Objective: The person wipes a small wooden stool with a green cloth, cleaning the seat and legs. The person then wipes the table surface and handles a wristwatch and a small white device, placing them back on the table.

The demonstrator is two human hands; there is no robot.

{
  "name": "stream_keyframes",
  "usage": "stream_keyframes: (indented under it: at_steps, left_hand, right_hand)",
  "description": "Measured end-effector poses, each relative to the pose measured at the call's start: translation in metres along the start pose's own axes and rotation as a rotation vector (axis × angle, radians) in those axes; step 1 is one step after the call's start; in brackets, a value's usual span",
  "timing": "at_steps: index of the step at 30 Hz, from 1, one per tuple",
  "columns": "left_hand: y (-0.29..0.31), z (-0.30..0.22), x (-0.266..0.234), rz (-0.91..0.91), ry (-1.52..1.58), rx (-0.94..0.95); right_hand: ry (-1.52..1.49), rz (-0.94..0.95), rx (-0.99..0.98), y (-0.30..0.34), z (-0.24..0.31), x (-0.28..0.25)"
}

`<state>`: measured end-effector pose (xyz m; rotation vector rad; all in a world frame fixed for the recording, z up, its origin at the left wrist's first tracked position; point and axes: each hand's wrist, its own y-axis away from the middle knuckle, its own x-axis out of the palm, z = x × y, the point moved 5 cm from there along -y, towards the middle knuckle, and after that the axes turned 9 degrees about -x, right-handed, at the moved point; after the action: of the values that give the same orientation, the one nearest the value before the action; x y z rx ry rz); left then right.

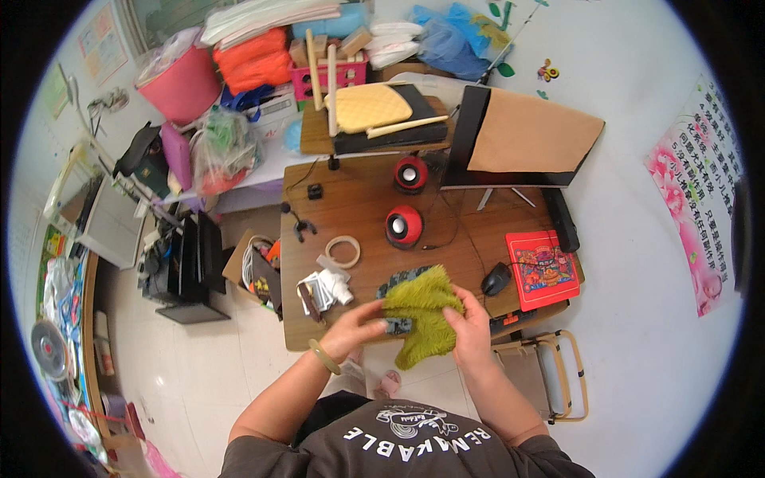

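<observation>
A fluffy olive-green cloth (pixel 421 307) hangs between my two hands above the table's near edge, its lower end drooping past the edge. My left hand (pixel 356 328), with a pale bangle on the wrist, pinches the cloth's left side. My right hand (pixel 472 331) grips its right side, thumb on top and the fingers partly hidden. Behind and under the cloth lies a dark grey patterned item (pixel 392 284), mostly covered; its kind I cannot make out. Left of it on the table are a small white bottle (pixel 339 288) and a roll of tape (pixel 343 252).
On the brown wooden table (pixel 351 191) stand two red round speakers (pixel 404 226), a monitor (pixel 522 143) draped with brown paper, a black mouse (pixel 496 279) and a red illustrated board (pixel 543 269). A folding chair (pixel 550 374) stands at the right, an open box (pixel 253 271) at the left.
</observation>
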<state>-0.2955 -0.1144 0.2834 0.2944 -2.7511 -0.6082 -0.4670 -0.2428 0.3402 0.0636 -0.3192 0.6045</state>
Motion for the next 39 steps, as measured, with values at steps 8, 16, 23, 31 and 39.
stream_keyframes:
  at_steps: [8, 16, 23, 31, 39]
  left_hand:
    - [0.032, 0.037, 0.053, -0.011, -0.057, 0.041]
    - [0.038, 0.054, 0.029, -0.213, 0.037, 0.13]
    - [0.059, 0.042, -0.008, -0.216, 0.327, 0.088]
    - [0.079, 0.035, -0.062, -0.243, 0.599, 0.136]
    - [0.097, 0.023, -0.09, -0.198, 0.817, 0.12]
  right_hand:
    - [-0.427, -0.055, 0.08, 0.027, 0.002, 0.03]
    - [-0.257, -0.066, 0.098, 0.041, -0.034, 0.027]
    - [-0.255, -0.055, 0.185, 0.043, -0.058, 0.051]
    - [0.195, 0.356, 0.051, 0.064, -0.084, 0.131]
    - [0.331, 0.391, -0.002, 0.083, -0.118, 0.196]
